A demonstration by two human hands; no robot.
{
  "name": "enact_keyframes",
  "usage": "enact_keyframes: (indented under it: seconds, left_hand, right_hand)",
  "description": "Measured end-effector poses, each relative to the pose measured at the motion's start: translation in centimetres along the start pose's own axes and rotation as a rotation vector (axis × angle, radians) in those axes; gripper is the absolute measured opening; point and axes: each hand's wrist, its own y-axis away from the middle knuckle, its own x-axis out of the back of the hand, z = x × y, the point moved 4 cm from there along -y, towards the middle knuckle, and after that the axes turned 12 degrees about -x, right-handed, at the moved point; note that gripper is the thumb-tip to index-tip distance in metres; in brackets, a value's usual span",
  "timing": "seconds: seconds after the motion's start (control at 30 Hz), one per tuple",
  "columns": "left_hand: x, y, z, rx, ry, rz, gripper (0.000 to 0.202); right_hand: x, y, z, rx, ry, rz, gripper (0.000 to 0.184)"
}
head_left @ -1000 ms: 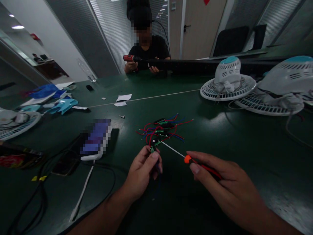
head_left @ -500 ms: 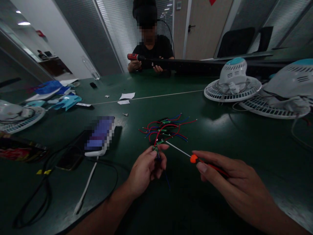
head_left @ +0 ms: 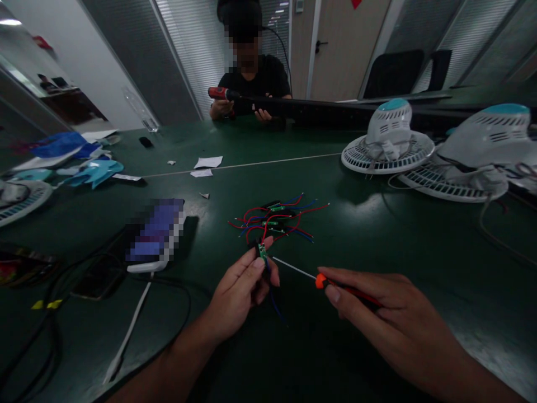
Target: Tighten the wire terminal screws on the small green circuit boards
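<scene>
Between its thumb and fingers my left hand (head_left: 241, 288) pinches a small green circuit board (head_left: 262, 250) with red and blue wires. The blue wire (head_left: 277, 307) hangs down below the fingers. My right hand (head_left: 386, 313) is closed around the red and black handle of a screwdriver (head_left: 321, 280) with an orange collar. Its thin metal shaft points left, and the tip is close to the board; whether it touches I cannot tell. Just beyond my left hand lies a cluster of similar circuit boards (head_left: 277, 208) with red and blue leads.
A phone (head_left: 155, 229) on a white stand with a cable (head_left: 134, 324) is at left. White fan parts (head_left: 388, 151) stand at right. Paper scraps (head_left: 208, 162) and blue plastic (head_left: 94, 172) lie farther back. Across the table (head_left: 251, 184), a person (head_left: 251, 78) holds a red power tool (head_left: 220, 93).
The whole view has shifted, so things appear farther left. My left hand has turned the board more upright and into clearer view. The screwdriver stays in my right hand, its tip near the board.
</scene>
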Motion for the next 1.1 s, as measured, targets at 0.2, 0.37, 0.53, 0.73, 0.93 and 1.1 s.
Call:
enact_keyframes:
  seconds: [0.2,0.37,0.53,0.73,0.93,1.1]
  left_hand:
    - [0.2,-0.1,-0.1,-0.011,-0.03,0.001,0.061]
    - [0.1,-0.1,0.0,-0.005,-0.032,-0.012,0.061]
    - [0.2,0.0,-0.2,0.0,-0.031,-0.02,0.061]
    - [0.1,-0.1,-0.2,0.013,-0.017,-0.004,0.064]
    - [-0.1,-0.1,0.2,0.021,-0.017,-0.005,0.067]
    - [0.0,-0.1,0.0,0.043,-0.001,0.005,0.067]
  right_hand:
    - [-0.2,0.0,0.1,-0.013,-0.02,-0.043,0.029]
    - [-0.4,0.2,0.5,-0.033,0.017,-0.024,0.029]
    - [-0.5,0.7,1.5,-0.024,0.116,0.037,0.03]
    - [-0.4,0.5,1.2,-0.012,0.119,0.039,0.029]
    - [-0.5,0.1,0.3,-0.011,-0.005,-0.04,0.029]
    - [-0.5,0.1,0.3,-0.001,-0.024,-0.042,0.028]
